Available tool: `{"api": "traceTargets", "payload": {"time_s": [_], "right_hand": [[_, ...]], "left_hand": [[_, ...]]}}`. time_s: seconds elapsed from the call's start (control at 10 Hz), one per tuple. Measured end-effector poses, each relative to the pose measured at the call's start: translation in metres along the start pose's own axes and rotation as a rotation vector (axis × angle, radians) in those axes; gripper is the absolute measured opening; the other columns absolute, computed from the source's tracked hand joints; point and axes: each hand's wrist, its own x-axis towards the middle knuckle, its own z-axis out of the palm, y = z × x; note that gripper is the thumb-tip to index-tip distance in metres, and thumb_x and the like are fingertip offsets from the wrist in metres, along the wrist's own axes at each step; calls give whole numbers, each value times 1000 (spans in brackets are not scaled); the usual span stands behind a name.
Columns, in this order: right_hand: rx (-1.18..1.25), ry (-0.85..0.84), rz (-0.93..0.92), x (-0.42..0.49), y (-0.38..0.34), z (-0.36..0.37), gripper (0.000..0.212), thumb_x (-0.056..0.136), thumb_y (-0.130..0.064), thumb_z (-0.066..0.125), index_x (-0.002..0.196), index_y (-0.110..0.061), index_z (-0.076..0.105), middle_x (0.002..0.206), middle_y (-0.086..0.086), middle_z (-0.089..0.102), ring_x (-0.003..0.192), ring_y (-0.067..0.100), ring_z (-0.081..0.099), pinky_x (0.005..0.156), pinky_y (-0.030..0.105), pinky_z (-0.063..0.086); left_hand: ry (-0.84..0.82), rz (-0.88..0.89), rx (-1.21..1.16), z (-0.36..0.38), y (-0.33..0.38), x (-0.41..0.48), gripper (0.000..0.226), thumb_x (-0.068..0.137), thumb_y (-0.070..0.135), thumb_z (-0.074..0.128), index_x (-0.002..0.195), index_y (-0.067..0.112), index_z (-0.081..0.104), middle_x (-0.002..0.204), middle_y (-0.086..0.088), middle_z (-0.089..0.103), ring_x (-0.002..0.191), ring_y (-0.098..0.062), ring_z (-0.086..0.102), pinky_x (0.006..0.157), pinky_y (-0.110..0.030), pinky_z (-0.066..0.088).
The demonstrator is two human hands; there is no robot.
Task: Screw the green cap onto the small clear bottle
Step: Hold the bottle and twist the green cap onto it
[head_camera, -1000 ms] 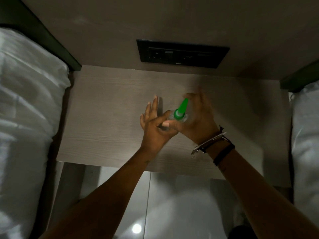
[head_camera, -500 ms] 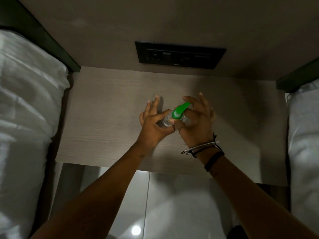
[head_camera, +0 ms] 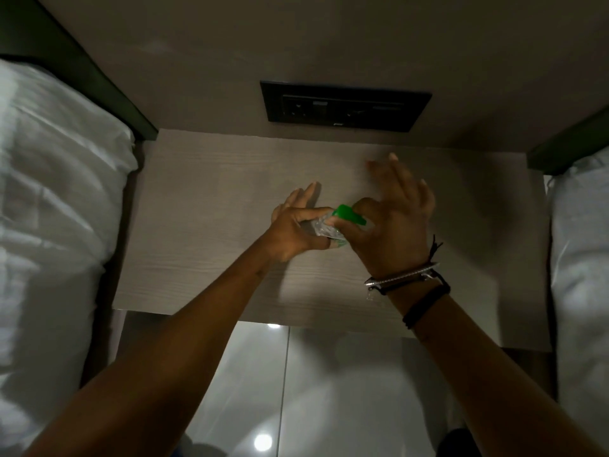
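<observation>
The small clear bottle [head_camera: 324, 229] is held over the middle of the wooden bedside table [head_camera: 204, 199], tilted so its top leans right. My left hand [head_camera: 293, 227] grips the bottle's body with thumb and forefinger, the other fingers spread toward the wall. The pointed green cap [head_camera: 348, 215] sits at the bottle's neck, pointing right. My right hand [head_camera: 393, 222] pinches the cap between thumb and forefinger, its other fingers fanned upward. Much of the bottle is hidden by both hands.
A black socket panel [head_camera: 344, 105] is set in the wall behind the table. White bedding lies on the left [head_camera: 49, 209] and right [head_camera: 580, 258]. Glossy floor tiles [head_camera: 313, 390] show below the table's front edge.
The cap has swung from pointing up and away to pointing right. My right hand has turned around it, fingers now fanned higher. The left hand keeps its hold on the bottle.
</observation>
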Motion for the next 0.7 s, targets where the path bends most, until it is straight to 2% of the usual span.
{"api": "traceTargets", "payload": {"time_s": [0.2,0.3,0.4,0.5,0.6,0.7], "right_hand": [[-151,9,146,-3,-26,10,31,78,-32,56,69,-6,70,117,11,65,124,31,46,95,49,30],[-146,23,231,-5,-33,11,32,77,-33,55,70,-6,70,110,9,67,120,30,48,92,46,29],[-175,32,283,-8,-34,12,34,80,-35,53,69,-7,70,106,8,69,116,30,49,91,47,31],[-241,-20,326,-12,-35,9,52,81,-53,44,68,-10,70,101,8,68,112,32,49,92,51,34],[-279,-98,370,-18,-41,0,72,76,-71,35,65,-9,70,97,11,66,109,35,49,95,59,33],[-312,-144,453,-26,-37,-39,75,77,-74,33,79,-9,71,116,16,62,120,36,43,103,65,25]], "left_hand": [[140,-10,9,10,5,-8,62,72,19,84,126,29,54,161,-11,19,151,-29,7,121,-57,6],[158,-37,-22,12,9,-9,62,72,17,83,128,20,58,161,-12,20,151,-28,7,121,-55,4],[115,-40,1,10,9,-7,58,72,18,83,126,20,62,162,-8,18,151,-26,4,121,-54,2],[127,-65,25,8,9,-9,55,73,17,83,124,14,63,162,-8,17,151,-28,4,122,-52,3],[102,-113,93,0,20,-22,88,71,26,84,145,26,37,165,-7,5,151,-25,0,119,-45,-2],[98,-178,242,-36,55,-48,112,69,40,84,152,30,10,164,-6,-9,151,-22,-3,119,-50,-5]]}}
